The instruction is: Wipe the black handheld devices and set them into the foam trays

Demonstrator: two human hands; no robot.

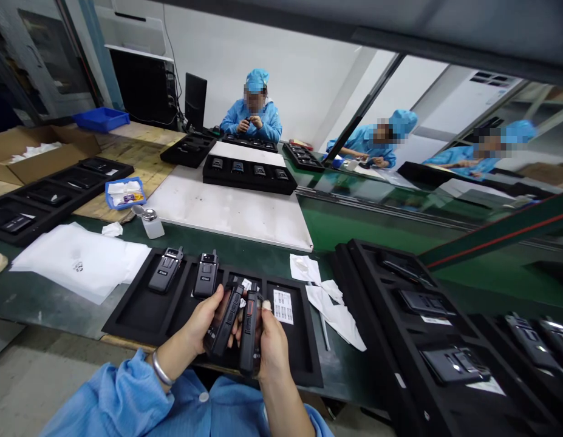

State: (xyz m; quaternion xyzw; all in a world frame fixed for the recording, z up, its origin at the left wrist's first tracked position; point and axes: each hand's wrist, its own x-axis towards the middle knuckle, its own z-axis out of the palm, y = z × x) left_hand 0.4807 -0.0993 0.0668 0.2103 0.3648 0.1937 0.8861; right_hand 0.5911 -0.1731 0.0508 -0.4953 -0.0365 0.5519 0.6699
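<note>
My left hand [205, 318] is closed around a black two-way radio [226, 318], tilted so its buttoned side faces up. A second two-way radio [249, 340], with a red button on its side, is gripped in my right hand [272, 340]. Both radios are side by side above a black foam tray [139, 303]. In that tray's left compartments lie two more radios, one at far left [165, 271] and one beside it [205, 276]. A white printed label sheet [283, 306] lies in the right compartment.
White wipes [336, 315] lie right of the tray, near more foam trays of radios [376, 328]. White sheets [81, 258], a dispenser bottle [152, 223] and a small blue bin [125, 193] are to the left. Co-workers [251, 112] sit beyond.
</note>
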